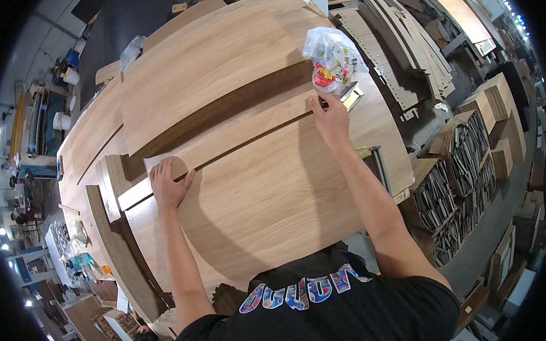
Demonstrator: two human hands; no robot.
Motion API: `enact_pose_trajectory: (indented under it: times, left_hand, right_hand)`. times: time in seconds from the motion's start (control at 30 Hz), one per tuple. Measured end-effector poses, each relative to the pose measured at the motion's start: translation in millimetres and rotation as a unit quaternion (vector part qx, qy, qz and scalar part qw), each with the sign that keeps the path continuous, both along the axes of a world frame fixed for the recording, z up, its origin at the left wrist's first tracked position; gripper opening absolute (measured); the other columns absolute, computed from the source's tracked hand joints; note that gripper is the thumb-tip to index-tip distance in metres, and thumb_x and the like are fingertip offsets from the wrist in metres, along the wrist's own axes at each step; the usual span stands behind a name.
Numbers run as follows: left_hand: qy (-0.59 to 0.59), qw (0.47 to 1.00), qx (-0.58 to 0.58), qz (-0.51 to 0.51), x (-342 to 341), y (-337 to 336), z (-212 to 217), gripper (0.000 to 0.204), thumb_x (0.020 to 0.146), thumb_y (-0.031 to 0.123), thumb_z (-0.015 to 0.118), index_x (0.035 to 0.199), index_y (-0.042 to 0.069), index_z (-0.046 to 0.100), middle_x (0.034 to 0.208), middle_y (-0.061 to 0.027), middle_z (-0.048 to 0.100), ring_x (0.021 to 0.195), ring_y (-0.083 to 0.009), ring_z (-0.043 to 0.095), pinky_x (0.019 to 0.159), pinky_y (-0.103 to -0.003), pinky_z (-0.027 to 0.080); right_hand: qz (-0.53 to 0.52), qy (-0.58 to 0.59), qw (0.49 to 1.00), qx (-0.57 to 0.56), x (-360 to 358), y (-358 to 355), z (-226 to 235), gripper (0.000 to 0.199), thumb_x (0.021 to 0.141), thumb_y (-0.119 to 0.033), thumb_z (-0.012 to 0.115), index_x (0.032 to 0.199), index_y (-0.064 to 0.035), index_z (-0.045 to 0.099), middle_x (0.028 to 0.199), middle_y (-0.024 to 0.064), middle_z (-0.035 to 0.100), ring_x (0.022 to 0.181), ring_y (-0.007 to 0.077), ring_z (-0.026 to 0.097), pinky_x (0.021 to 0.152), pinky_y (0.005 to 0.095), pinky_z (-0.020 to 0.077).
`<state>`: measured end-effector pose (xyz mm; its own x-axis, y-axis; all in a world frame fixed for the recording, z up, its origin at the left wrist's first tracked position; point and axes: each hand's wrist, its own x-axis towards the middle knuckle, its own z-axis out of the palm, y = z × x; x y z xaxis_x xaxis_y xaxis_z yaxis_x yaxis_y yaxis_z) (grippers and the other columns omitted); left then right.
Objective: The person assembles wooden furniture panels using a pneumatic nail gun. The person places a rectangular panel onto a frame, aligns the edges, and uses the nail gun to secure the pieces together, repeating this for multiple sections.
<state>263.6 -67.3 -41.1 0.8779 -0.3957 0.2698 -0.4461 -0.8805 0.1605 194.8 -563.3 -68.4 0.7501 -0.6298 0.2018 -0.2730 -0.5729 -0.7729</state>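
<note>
A long, narrow wood-grain strip (250, 133) lies slantwise over a broad light-wood panel (266, 194). My left hand (170, 181) grips the strip near its left end, fingers over the top and thumb at the near edge. At the strip's far right end, my right hand (331, 117) is closed on it, thumb and fingers pinching the tip. Just beyond the right hand sit a printed clear plastic bag (336, 54) and a flat metal-edged piece (352, 98) with yellow on it. Behind the strip rises a thick stack of wood-grain boards (216, 64).
Thick board offcuts (120, 249) stand along the left. Right of the panel, a yellow-and-dark tool (375, 163) lies by my right forearm. Farther right are wooden bins (433, 196) packed with thin strips and a pile of long slats (400, 42).
</note>
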Motion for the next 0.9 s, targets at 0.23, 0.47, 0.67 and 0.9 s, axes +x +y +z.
enact_pose_trajectory:
  times: [0.23,0.47,0.67,0.9]
  left_hand:
    - [0.007,1.000,0.005,-0.015,1,-59,9,0.075,0.084,0.060,0.092,0.133,0.006,0.072,0.133,-0.0132,0.075,0.129,-0.0392,0.068,0.117,-0.052,0.049]
    - [0.085,0.989,-0.073,-0.092,5,-230,19,0.083,0.090,0.074,0.080,0.134,0.004,0.073,0.135,-0.0145,0.076,0.126,-0.0354,0.072,0.113,-0.050,0.052]
    - [0.093,0.987,-0.081,-0.107,12,-266,7,0.077,0.088,0.066,0.086,0.130,0.003,0.075,0.128,-0.0133,0.077,0.123,-0.0357,0.073,0.108,-0.050,0.055]
    - [0.090,0.983,-0.115,-0.108,8,-261,3,0.067,0.088,0.066,0.085,0.117,0.006,0.076,0.117,-0.0114,0.080,0.114,-0.0331,0.075,0.103,-0.049,0.054]
  right_hand:
    - [-0.021,-0.007,1.000,0.010,4,0,-5,0.044,0.108,-0.046,0.074,0.121,-0.0045,0.083,0.109,0.0204,0.081,0.103,0.0400,0.076,0.093,0.0484,0.0586]
    - [-0.003,0.007,0.997,0.077,6,-1,5,0.043,0.109,-0.044,0.074,0.119,-0.0038,0.084,0.108,0.0206,0.082,0.103,0.0387,0.078,0.093,0.0473,0.0590]
    - [0.002,-0.032,0.997,0.066,6,-11,-16,0.038,0.109,-0.038,0.074,0.117,-0.0021,0.082,0.106,0.0200,0.082,0.099,0.0373,0.078,0.091,0.0462,0.0594]
    - [0.004,-0.009,0.987,0.159,2,-4,1,0.034,0.114,-0.032,0.072,0.112,0.0014,0.075,0.092,0.0111,0.074,0.085,0.0199,0.070,0.082,0.0367,0.0568]
